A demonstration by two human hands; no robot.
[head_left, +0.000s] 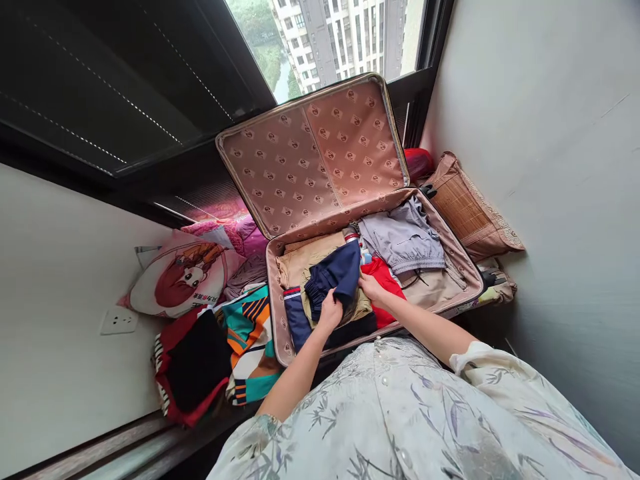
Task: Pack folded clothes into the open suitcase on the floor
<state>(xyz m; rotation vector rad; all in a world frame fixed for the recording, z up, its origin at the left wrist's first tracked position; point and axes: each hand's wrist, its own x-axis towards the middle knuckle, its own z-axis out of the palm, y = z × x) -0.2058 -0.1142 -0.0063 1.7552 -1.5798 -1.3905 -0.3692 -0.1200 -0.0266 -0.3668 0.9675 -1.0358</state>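
An open suitcase (321,160) with a pink patterned lining holds several garments. Navy blue shorts (334,272) with a gathered waistband lie partly lifted over its left half. My left hand (331,311) is closed on their near edge. At their right edge my right hand (370,288) is closed too, pinching the cloth. Under and around the shorts are khaki cloth (320,255), a navy garment with a striped band (296,320) and a red garment (384,292). Grey shorts (403,239) with an elastic waist lie in the right half. The fingertips are partly hidden by fabric.
Left of the suitcase lie a cartoon-print cushion (187,277), a colourful patterned cloth (253,340) and a black and red garment (197,363). A brown woven pillow (465,210) rests at the right by the wall. Behind the raised lid is a window (340,40).
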